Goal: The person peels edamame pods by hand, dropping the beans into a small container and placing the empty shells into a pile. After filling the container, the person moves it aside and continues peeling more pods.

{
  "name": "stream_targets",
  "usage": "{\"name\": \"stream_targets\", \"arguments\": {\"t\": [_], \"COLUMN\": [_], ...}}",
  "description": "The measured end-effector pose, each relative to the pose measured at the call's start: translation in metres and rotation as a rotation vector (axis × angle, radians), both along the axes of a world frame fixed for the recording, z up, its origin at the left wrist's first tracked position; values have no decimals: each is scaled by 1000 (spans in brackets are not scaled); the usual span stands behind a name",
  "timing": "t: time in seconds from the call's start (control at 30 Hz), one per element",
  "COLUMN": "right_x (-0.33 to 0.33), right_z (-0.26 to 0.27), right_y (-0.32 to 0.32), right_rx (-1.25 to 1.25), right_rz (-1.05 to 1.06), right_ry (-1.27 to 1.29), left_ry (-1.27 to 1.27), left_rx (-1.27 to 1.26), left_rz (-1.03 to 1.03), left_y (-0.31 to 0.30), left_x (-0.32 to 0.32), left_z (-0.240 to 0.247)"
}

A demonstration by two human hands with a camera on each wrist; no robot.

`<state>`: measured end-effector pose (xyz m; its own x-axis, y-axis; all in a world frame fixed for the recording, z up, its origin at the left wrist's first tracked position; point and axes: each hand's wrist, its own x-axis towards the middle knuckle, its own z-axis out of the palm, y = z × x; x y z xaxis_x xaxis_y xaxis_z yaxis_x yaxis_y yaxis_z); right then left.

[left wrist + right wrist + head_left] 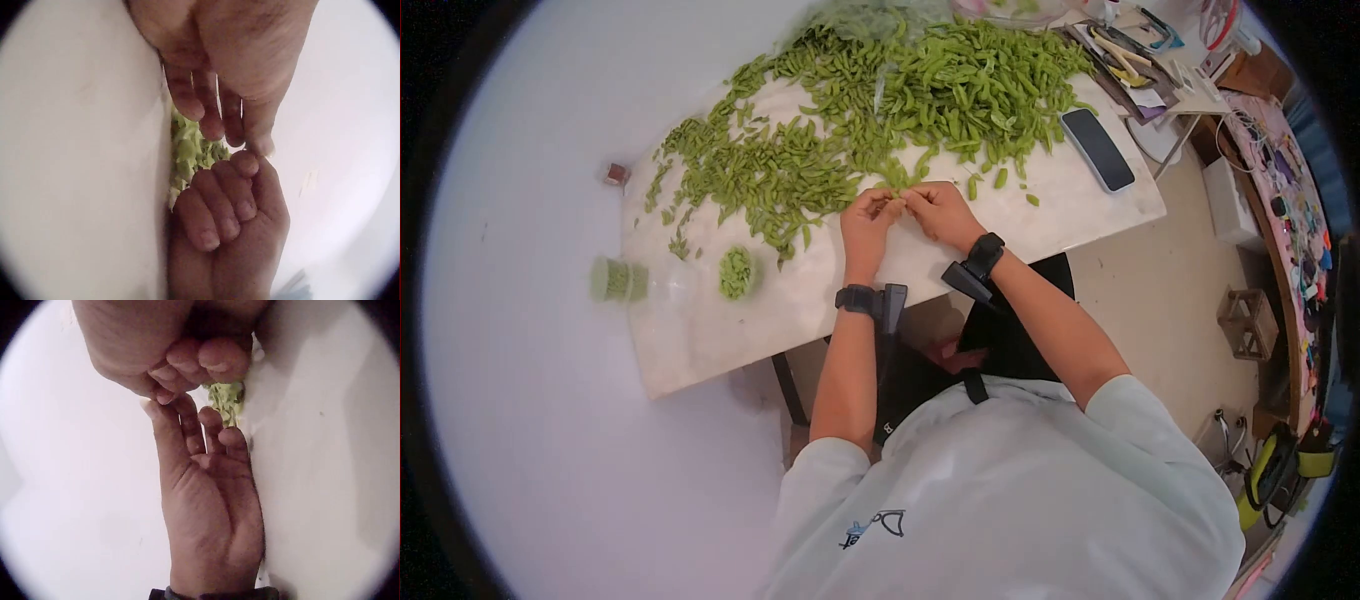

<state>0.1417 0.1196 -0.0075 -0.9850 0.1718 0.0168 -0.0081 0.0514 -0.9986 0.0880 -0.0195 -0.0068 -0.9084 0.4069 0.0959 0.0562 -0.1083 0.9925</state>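
Observation:
Both hands meet at the near edge of a wide heap of green soybean pods (800,165). My left hand (865,235) pinches with thumb and forefinger, its other fingers fairly straight. Fingertip to fingertip with it, my right hand (945,215) has its fingers curled in. A small green pod seems to be pinched between them, mostly hidden by the fingertips. In the left wrist view the left hand (231,56) is above and the right hand (228,219) below. A small tub of shelled green beans (736,270) stands left of the hands.
A phone (1098,150) lies at the table's right side. Tools (1125,60) crowd the far right corner. A clear container with green contents (617,280) is at the left edge. Thin plastic (860,20) covers the back of the heap. The white table's (780,320) front edge is before the person.

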Motion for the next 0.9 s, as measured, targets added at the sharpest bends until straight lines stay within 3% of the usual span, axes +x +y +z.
{"name": "stream_targets", "arguments": {"t": [0.33, 0.53, 0.63, 0.73, 0.77, 0.87, 0.9], "right_x": [-2, 1, -2, -21, -25, -21, -17], "right_z": [-9, -3, 21, 26, 25, 20, 25], "right_y": [2, 4, 6, 31, 38, 48, 42], "right_rx": [36, -148, 117, 450, 457, 635, 481], "right_rz": [-42, -230, -140, -360, -446, -279, -205], "right_ry": [2, 20, 48, 122, 231, 126, 52], "left_ry": [-18, 5, -18, -47, -48, -48, -46], "left_rx": [-106, -226, -145, -18, -27, -19, -9], "left_rz": [-93, -93, -63, -29, -25, -18, -18], "left_y": [-8, -7, -10, -9, -10, -11, -11], "left_x": [-5, -5, -6, -6, -6, -6, -6], "left_z": [-11, -5, -1, 0, 0, -1, -2]}}
